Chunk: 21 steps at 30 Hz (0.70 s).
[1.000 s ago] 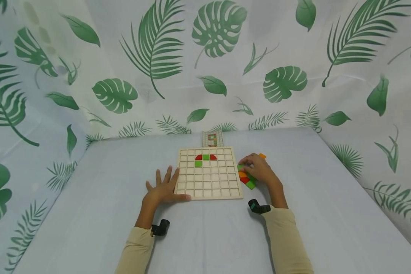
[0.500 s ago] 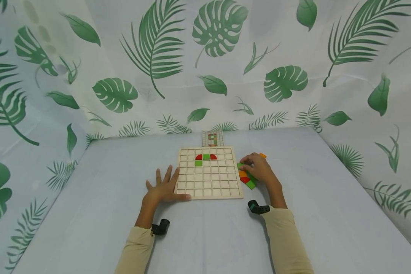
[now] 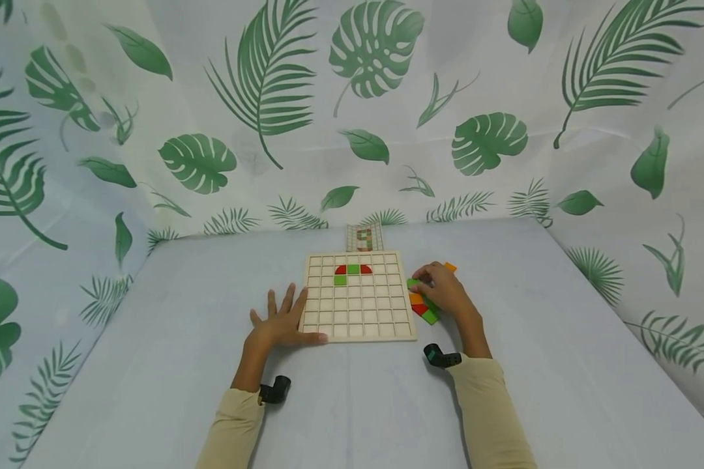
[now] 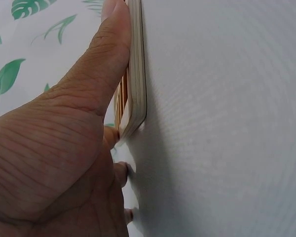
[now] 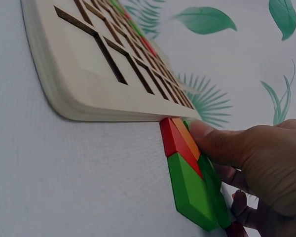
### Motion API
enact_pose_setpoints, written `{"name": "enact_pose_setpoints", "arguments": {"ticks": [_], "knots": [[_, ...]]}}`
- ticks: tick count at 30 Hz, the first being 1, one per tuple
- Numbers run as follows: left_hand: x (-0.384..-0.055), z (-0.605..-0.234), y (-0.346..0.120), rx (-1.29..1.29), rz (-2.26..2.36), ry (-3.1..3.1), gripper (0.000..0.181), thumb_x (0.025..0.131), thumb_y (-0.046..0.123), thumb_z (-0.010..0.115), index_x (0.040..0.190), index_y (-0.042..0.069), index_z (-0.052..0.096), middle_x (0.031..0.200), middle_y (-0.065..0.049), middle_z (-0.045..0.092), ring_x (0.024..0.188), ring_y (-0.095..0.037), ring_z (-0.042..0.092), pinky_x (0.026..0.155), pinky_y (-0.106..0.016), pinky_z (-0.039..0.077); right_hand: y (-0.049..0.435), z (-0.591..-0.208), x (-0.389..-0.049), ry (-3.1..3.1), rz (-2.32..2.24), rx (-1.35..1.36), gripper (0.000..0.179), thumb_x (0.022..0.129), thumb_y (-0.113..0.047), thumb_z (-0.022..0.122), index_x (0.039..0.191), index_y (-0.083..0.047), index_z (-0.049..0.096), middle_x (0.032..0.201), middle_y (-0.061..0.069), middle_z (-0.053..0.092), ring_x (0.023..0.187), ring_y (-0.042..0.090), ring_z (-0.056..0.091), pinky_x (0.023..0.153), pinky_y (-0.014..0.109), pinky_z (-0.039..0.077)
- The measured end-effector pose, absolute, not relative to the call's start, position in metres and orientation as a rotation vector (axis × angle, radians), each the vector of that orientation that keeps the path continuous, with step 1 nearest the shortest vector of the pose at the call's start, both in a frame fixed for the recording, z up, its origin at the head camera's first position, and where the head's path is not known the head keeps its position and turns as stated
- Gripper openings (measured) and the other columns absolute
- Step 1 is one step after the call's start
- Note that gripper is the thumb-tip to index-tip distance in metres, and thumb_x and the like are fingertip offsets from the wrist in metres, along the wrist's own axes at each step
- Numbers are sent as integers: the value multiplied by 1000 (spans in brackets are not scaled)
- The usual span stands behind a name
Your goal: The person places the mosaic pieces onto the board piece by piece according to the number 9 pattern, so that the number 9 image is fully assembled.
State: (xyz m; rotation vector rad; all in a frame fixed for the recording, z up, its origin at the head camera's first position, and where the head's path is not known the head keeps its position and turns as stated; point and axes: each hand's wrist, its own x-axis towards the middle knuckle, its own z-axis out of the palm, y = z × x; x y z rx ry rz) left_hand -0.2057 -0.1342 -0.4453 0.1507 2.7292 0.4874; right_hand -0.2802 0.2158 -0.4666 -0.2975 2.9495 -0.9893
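A wooden grid board (image 3: pixel 361 319) lies flat with two red rounded-corner pieces, one of them the left red piece (image 3: pixel 341 270), and two green squares, one being the lower green square (image 3: pixel 340 280), in its cells. My left hand (image 3: pixel 277 327) rests spread at the board's near left corner. Its thumb (image 4: pixel 101 61) lies along the board's front edge in the left wrist view. To the right, my right hand (image 3: pixel 444 288) pinches a green block (image 3: pixel 412 284) by the board's side. Beside it lie an orange block (image 3: pixel 416 298), a red block (image 3: pixel 419 309) and a green block (image 5: pixel 191 190).
Behind the board is a small pattern card (image 3: pixel 364 238) with a coloured grid design. Another orange block (image 3: pixel 450 266) shows beyond my right hand. A white cloth with green leaves (image 3: pixel 364 146) hangs around the table's back and sides.
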Motion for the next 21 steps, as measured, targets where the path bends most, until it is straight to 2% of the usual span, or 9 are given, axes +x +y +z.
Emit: {"name": "enact_pose_setpoints", "arguments": {"ticks": [12,21], "knots": [[-205,-444,-134,140,480,2724,115,76,69,68,159,20,6,166,-12,-5,148,-47,-14,106,-79,1,215,-464,-279,2953,-975,-336,26,91,-18,70,110,0,66,112,17,59,106,33,59,94,49,48],[-205,-444,-134,138,481,2724,115,76,70,68,159,21,6,166,-11,-5,148,-47,-14,106,-79,1,216,-464,-279,2943,-1009,-301,29,93,-17,68,114,2,61,111,19,59,100,31,57,91,47,48]]}}
